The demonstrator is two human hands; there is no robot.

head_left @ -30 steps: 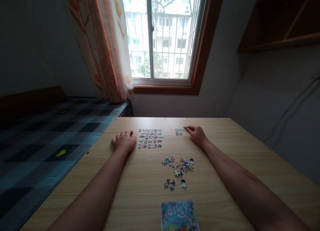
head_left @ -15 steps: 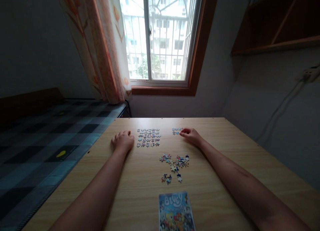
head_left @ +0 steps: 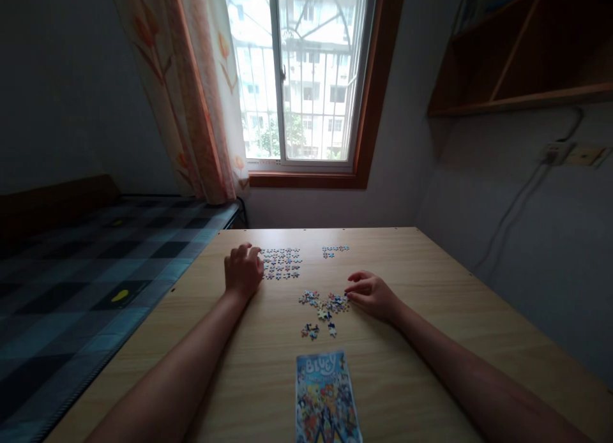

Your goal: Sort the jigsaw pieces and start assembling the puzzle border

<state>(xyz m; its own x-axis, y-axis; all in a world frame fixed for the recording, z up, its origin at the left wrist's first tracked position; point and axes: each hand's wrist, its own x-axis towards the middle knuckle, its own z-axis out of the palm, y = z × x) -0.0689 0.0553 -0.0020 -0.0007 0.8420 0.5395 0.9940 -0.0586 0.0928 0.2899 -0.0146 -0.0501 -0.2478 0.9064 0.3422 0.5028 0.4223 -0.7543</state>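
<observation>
On a light wooden table [head_left: 431, 341] lie jigsaw pieces in three groups. A grid of spread-out pieces [head_left: 281, 264] sits at the far middle, and my left hand [head_left: 243, 270] rests just left of it with its fingers curled and touching the grid's edge. A few pieces [head_left: 334, 251] lie further right. A loose heap of coloured pieces [head_left: 323, 306] lies in the middle; my right hand [head_left: 371, 294] is at its right edge, with thumb and fingers pinched at a piece. A blue puzzle picture card [head_left: 326, 398] lies at the near edge.
A bed with a dark checked cover [head_left: 86, 270] stands against the table's left side. Behind the table are a barred window [head_left: 306, 79] and a flowered curtain [head_left: 191, 92]. A wooden shelf [head_left: 522, 53] hangs on the right wall above a cable and socket [head_left: 558, 152].
My right hand has drawn back from the small far group of pieces to the loose heap in the middle. My left hand has shifted slightly towards the grid. The view has tilted.
</observation>
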